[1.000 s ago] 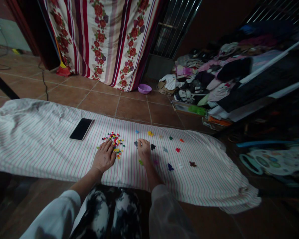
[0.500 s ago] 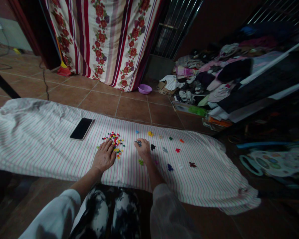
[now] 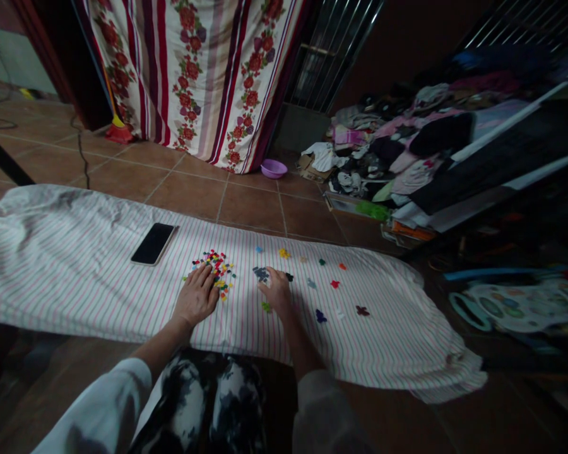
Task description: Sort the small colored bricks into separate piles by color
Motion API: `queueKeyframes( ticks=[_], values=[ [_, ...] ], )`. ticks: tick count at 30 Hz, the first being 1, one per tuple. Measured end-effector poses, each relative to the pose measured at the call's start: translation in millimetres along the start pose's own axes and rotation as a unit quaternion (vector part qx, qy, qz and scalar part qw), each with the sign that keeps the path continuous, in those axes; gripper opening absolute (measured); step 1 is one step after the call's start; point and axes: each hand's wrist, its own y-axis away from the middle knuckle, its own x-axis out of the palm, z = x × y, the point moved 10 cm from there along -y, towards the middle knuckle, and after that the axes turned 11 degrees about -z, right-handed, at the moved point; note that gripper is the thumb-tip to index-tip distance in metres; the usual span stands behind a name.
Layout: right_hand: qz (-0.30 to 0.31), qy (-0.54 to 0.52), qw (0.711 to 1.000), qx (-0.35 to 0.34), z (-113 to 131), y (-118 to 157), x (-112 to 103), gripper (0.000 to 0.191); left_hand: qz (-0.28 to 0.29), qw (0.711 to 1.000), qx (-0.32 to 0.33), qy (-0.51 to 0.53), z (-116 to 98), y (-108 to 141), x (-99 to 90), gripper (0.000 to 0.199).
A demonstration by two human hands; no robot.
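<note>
My left hand [image 3: 199, 295] lies flat with its fingers stretched out, touching the near side of a mixed heap of small coloured pieces [image 3: 221, 268]. My right hand [image 3: 277, 291] is just right of a cluster of dark grey pieces [image 3: 260, 274], thumb and forefinger apart at its edge. Partly behind that hand sits a black cluster [image 3: 289, 277]. Below it is a lime green cluster [image 3: 266, 307]. Sorted by colour, further little groups lie to the right, among them yellow [image 3: 284, 253], red [image 3: 335, 284], navy [image 3: 320, 316] and brown [image 3: 362, 310] ones. The pieces are too small to name.
A striped cloth [image 3: 99, 284] covers the low surface, with a phone [image 3: 154, 243] lying left of the heap. Beyond on the tiled floor are a purple basin [image 3: 274, 168], a broom [image 3: 118, 130] and a large pile of clothes [image 3: 360, 151]. A floral curtain [image 3: 208, 82] hangs behind.
My right hand has drawn back slightly to the right, uncovering more of the dark grey cluster. My left hand stays on the heap. The view has shifted a little.
</note>
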Motion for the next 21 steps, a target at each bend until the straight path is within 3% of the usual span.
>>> queueKeyframes(
  ticks=[6, 13, 17, 21],
  values=[
    [0.000, -0.035, 0.997, 0.064, -1, 0, 4, 0.046, -0.003, 1.000, -0.005, 0.001, 1, 0, 0.2, 0.038],
    [-0.026, -0.036, 0.999, 0.030, 7, -3, -7, 0.042, -0.009, 1.000, -0.004, 0.004, 1, 1, -0.4, 0.038],
    [-0.034, -0.072, 0.997, -0.019, 35, 0, -11, 0.032, -0.008, 1.000, -0.003, 0.000, 2, 1, -0.2, 0.038],
    [0.001, -0.121, 0.991, -0.049, 77, 13, 7, 0.029, -0.016, 1.000, 0.007, -0.009, 0, 0, -1.9, 0.037]
  ],
)
